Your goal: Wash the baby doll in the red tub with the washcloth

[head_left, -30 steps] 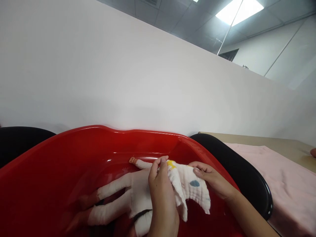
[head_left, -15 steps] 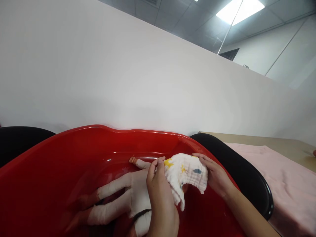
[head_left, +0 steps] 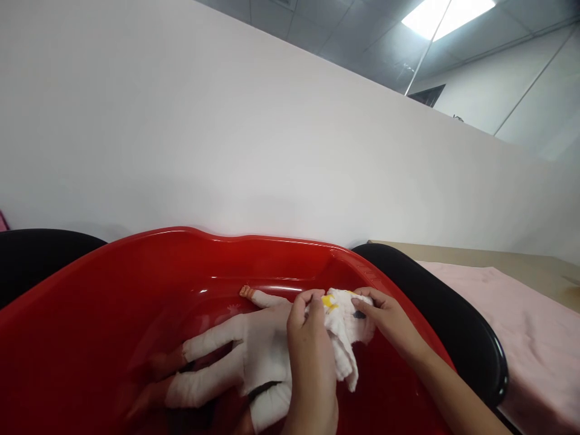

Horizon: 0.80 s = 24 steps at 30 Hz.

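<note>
A baby doll (head_left: 267, 347) with a white cloth body lies on its back in water inside a red tub (head_left: 154, 260), its feet toward the left. Over the doll's head end, my left hand (head_left: 312, 356) pinches one edge of a small white washcloth (head_left: 342, 338) with yellow and dark prints. The fingers of my right hand (head_left: 380, 311) grip the opposite edge. Between the two hands the cloth bunches and hangs toward the water. The doll's head is hidden behind the cloth and my hands.
Black tub handles (head_left: 480, 356) jut out at the right and left. To the right, a pink towel (head_left: 502, 326) lies on a beige surface (head_left: 453, 251). A white wall (head_left: 244, 133) rises right behind the tub.
Both hands have drawn closer together, and the washcloth, spread wider before, is now gathered and lower. My left hand has shifted slightly right in the picture.
</note>
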{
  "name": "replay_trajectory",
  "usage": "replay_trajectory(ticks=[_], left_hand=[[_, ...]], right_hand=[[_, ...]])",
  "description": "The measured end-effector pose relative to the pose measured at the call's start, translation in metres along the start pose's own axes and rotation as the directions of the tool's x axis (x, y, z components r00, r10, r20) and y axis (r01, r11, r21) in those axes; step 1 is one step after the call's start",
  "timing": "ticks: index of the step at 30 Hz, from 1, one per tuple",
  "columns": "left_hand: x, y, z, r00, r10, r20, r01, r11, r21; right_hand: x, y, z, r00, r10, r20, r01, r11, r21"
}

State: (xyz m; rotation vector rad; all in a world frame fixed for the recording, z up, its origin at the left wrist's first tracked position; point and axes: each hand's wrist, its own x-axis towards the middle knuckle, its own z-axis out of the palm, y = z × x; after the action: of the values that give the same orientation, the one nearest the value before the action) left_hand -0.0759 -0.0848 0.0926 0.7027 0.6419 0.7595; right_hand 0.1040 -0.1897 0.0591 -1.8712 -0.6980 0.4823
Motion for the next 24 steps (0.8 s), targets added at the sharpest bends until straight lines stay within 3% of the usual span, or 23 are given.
replay_trajectory(ticks=[5, 9, 13, 20, 24], left_hand=[[-0.003, -0.002, 0.004, 0.996, -0.001, 0.087, -0.014, 0.985, 0.175], [-0.009, 0.001, 0.006, 0.985, 0.006, 0.174, -0.067, 0.936, 0.346], [-0.018, -0.002, 0.008, 0.963, 0.03, 0.269, -0.178, 0.82, 0.543], [-0.022, -0.014, 0.011, 0.928, 0.072, 0.367, -0.288, 0.762, 0.58], [-0.023, -0.016, 0.012, 0.917, 0.083, 0.391, -0.307, 0.772, 0.556]], right_hand=[[-0.002, -0.007, -0.002, 0.996, -0.09, -0.022, 0.089, 0.996, -0.03], [-0.012, -0.017, 0.0, 0.986, -0.037, 0.162, 0.013, 0.989, 0.145], [-0.018, -0.017, 0.0, 0.961, -0.026, 0.277, -0.034, 0.977, 0.208], [-0.015, -0.012, -0.002, 0.938, -0.088, 0.335, -0.033, 0.94, 0.339], [-0.017, -0.012, -0.002, 0.925, -0.105, 0.366, -0.053, 0.917, 0.396]])
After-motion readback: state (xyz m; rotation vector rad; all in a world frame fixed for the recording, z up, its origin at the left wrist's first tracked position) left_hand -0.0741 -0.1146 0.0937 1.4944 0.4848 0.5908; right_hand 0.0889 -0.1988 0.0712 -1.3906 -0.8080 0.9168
